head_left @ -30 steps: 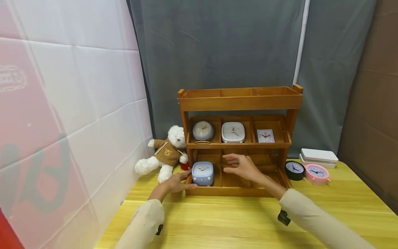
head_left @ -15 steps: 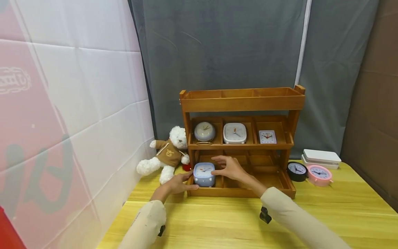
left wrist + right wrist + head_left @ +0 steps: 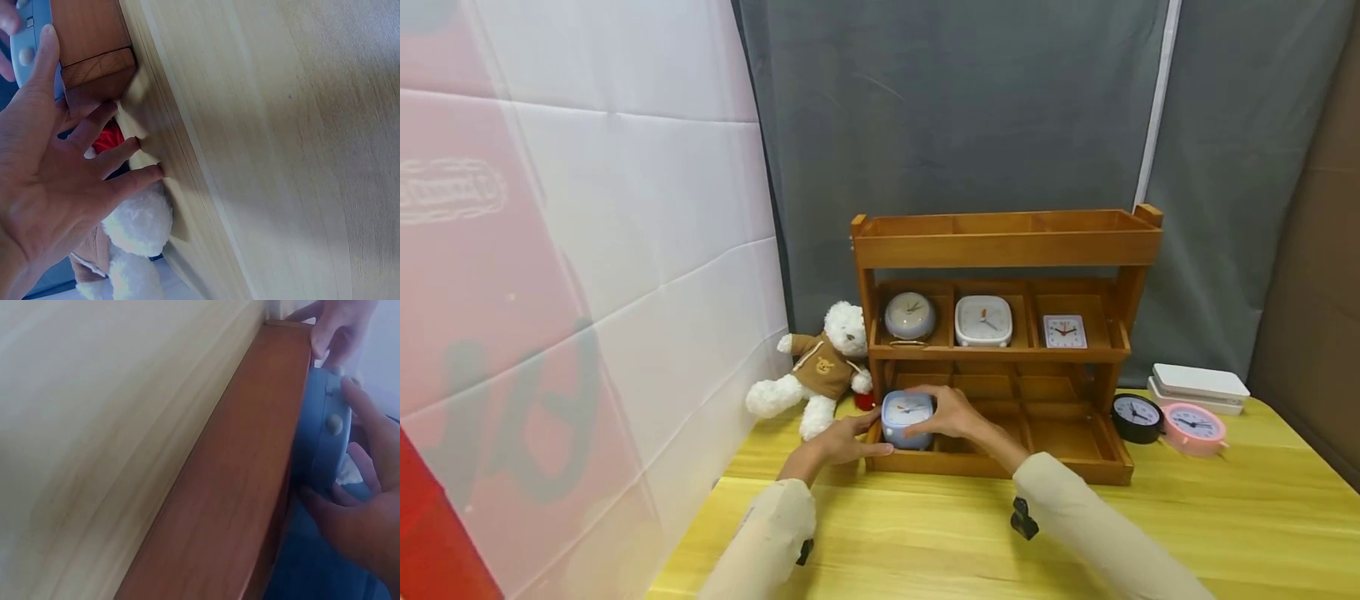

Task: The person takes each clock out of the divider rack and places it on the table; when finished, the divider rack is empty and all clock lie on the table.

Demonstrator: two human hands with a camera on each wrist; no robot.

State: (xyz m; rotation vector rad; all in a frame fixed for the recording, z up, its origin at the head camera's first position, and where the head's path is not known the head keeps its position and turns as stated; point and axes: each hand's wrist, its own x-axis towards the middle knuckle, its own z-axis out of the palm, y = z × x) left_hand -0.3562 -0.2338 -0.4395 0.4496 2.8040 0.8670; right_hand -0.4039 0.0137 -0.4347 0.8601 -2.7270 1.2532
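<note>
A light-blue alarm clock (image 3: 898,433) sits in the lower left compartment of the wooden rack (image 3: 1000,249). From its right side my right hand (image 3: 953,413) holds it, thumb and fingers curved around the body, as the right wrist view shows with the blue clock (image 3: 307,450) between them. My left hand (image 3: 837,443) is at the rack's lower left corner. In the left wrist view the left hand's fingers (image 3: 115,159) are spread beside the corner, and its thumb lies along the rack's front board by the clock. Whether that thumb presses the clock cannot be told.
A silver round clock (image 3: 910,317), a white clock (image 3: 983,321) and a small lilac-framed clock (image 3: 1064,332) fill the middle tier. A teddy bear (image 3: 824,371) leans at the left. A black clock (image 3: 1137,418), a pink clock (image 3: 1193,428) and white boxes (image 3: 1198,385) stand right.
My right hand has moved left from over the lower middle compartment and taken hold of the blue alarm clock. The left hand stays at the rack's corner. The head view has shifted slightly left.
</note>
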